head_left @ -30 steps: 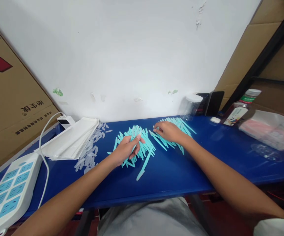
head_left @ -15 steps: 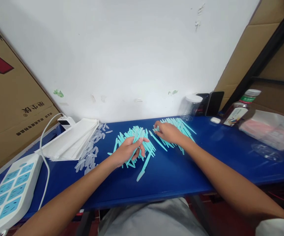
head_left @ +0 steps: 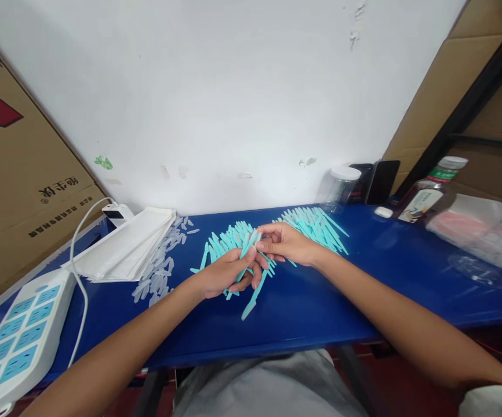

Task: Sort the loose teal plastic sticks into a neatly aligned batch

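My left hand (head_left: 229,272) is closed around a few turquoise eyebrow razors (head_left: 247,248), their ends pointing up and away from me. Against the top of these razors my right hand (head_left: 286,243) pinches with thumb and fingertips; the exact piece between them is partly hidden. Beneath my left hand spreads a pile of turquoise razors (head_left: 218,244), one loose razor (head_left: 251,302) lying in front of it. Behind my right hand a second group of razors (head_left: 320,229) is laid roughly side by side.
Small translucent blade caps (head_left: 160,272) are scattered on the blue table (head_left: 303,315) beside white paper-like sleeves (head_left: 120,246). A power strip (head_left: 25,330) and cable (head_left: 77,249) occupy the left. Rightward stand a clear jar (head_left: 342,188), phone (head_left: 382,182), bottle (head_left: 429,191) and plastic bag (head_left: 472,229).
My right hand has moved left from the right-hand group of razors to meet my left hand. My left hand keeps its razors over the pile.
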The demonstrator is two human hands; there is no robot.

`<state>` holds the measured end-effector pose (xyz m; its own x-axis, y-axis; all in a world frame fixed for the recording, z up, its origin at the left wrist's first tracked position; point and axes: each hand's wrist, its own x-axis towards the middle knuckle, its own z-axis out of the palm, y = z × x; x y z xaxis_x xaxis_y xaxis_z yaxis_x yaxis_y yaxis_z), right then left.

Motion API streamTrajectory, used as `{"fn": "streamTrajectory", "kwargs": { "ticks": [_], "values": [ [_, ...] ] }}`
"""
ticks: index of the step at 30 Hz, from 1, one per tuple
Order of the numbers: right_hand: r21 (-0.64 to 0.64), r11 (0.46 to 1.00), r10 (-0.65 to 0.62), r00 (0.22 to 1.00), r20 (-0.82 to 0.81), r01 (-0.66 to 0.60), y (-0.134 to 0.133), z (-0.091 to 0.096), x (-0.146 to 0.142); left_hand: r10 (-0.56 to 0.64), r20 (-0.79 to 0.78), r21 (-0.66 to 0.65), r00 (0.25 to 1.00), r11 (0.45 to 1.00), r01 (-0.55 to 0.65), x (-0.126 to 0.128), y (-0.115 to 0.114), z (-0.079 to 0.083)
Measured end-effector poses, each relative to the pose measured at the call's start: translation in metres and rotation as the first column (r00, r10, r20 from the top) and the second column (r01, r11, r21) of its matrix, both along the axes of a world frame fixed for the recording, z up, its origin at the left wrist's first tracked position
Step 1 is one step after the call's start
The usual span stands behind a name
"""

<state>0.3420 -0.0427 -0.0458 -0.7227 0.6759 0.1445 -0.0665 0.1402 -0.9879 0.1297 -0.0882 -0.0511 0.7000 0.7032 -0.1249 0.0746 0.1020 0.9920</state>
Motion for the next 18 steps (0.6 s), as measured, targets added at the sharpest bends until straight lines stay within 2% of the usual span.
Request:
{"fn": "streamTrajectory", "kwargs": {
  "ticks": [6,9,12,15,18],
  "values": [
    [0.051,0.998,-0.039,0.998,0.057,0.036,-0.009,0.007,-0.004,-0.035,-0.032,0.010,0.999,0.999,0.035,0.001,-0.002,-0.002],
    [0.114,0.993,-0.044,0.993,0.106,0.032,-0.013,0.008,-0.006,-0.080,-0.017,-0.050,0.997,0.996,0.079,0.002,-0.004,-0.003],
    [0.156,0.986,-0.064,0.994,0.088,0.049,-0.016,0.007,-0.009,-0.121,0.028,-0.111,0.992,0.986,0.123,0.003,-0.005,-0.002],
    [0.186,0.974,-0.143,0.986,0.088,0.125,-0.016,0.005,-0.011,-0.096,0.025,-0.098,0.995,0.990,0.098,0.004,-0.006,0.000],
    [0.203,0.955,-0.239,0.967,0.087,0.217,-0.013,0.004,-0.010,-0.015,-0.017,-0.015,1.000,1.000,0.015,0.006,-0.006,0.001]
  ]
}}
